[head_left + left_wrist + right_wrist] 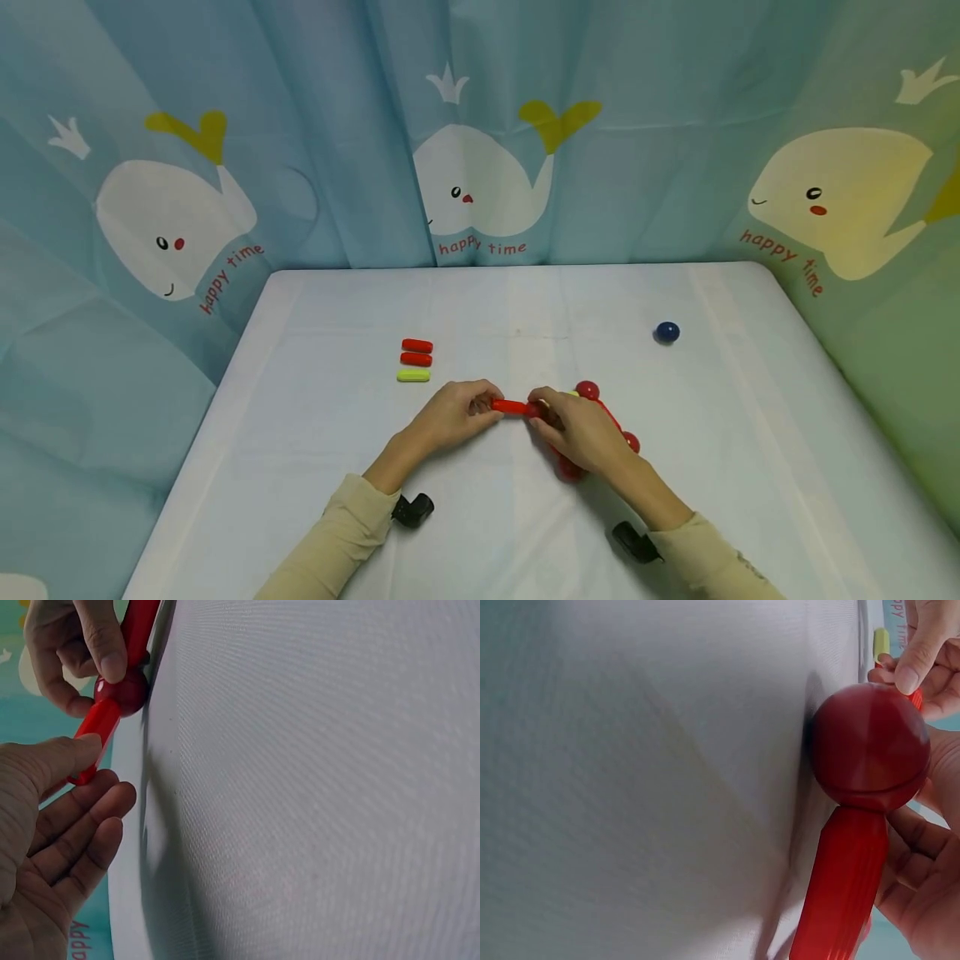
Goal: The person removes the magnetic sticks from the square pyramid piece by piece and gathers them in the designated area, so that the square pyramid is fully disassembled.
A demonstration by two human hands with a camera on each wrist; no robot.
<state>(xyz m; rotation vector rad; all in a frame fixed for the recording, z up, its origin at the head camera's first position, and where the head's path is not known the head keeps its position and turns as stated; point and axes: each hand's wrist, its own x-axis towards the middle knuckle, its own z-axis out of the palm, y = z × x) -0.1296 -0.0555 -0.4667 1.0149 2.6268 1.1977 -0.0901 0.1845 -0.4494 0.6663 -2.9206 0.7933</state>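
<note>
My left hand [452, 414] pinches a short red rod [512, 407] by its near end, between thumb and fingers. The rod's other end meets a dark red ball [129, 691], which my right hand [588, 429] pinches. Under and beside that hand lies a frame of red rods and balls; a corner ball [587, 390], another ball [631, 442] and a side rod [609, 415] show past the hand. A large red ball [870, 746] joined to a ribbed red rod [840, 885] is close up in the right wrist view. The palm hides part of the frame.
Left of centre lie two red rods [417, 345] and a yellow-green rod [413, 376]. A dark blue ball [667, 332] sits at the back right of the white table [480, 317]. Behind the table hangs a whale-print curtain [337, 167].
</note>
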